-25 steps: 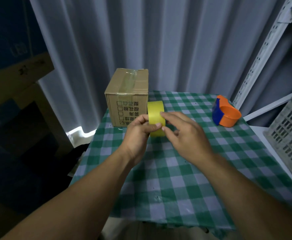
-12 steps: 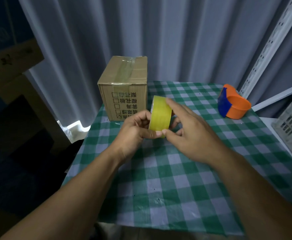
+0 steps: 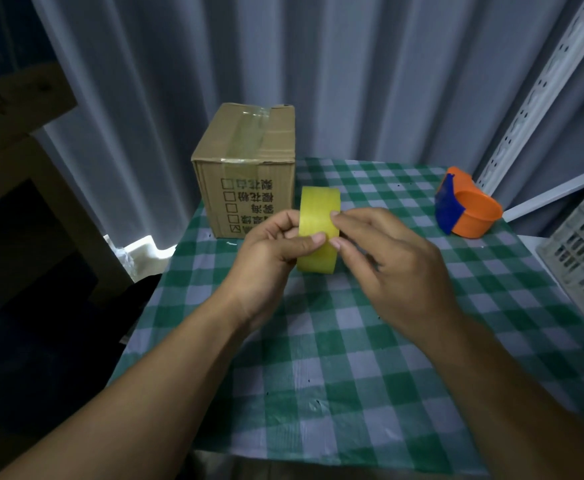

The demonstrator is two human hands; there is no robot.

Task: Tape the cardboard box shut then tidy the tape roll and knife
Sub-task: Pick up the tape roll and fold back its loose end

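Note:
A yellow tape roll [image 3: 319, 216] stands on edge above the checked tablecloth, held between both hands. My left hand [image 3: 272, 249] grips its left side, thumb across the roll's outer band. My right hand [image 3: 385, 258] pinches the band from the right with its fingertips. Behind the roll, at the table's back left corner, sits the cardboard box [image 3: 249, 168]; its top flaps are down with a strip of clear tape along the seam. No knife is visible.
An orange and blue tape dispenser [image 3: 465, 207] lies at the back right of the green checked table [image 3: 352, 358]. A white slotted crate [image 3: 581, 251] stands past the right edge, under a white shelf upright. Grey curtains hang behind.
The roll has stayed in both hands in front of the box. My right fingertips have shifted onto the roll's outer band. The view has tilted slightly.

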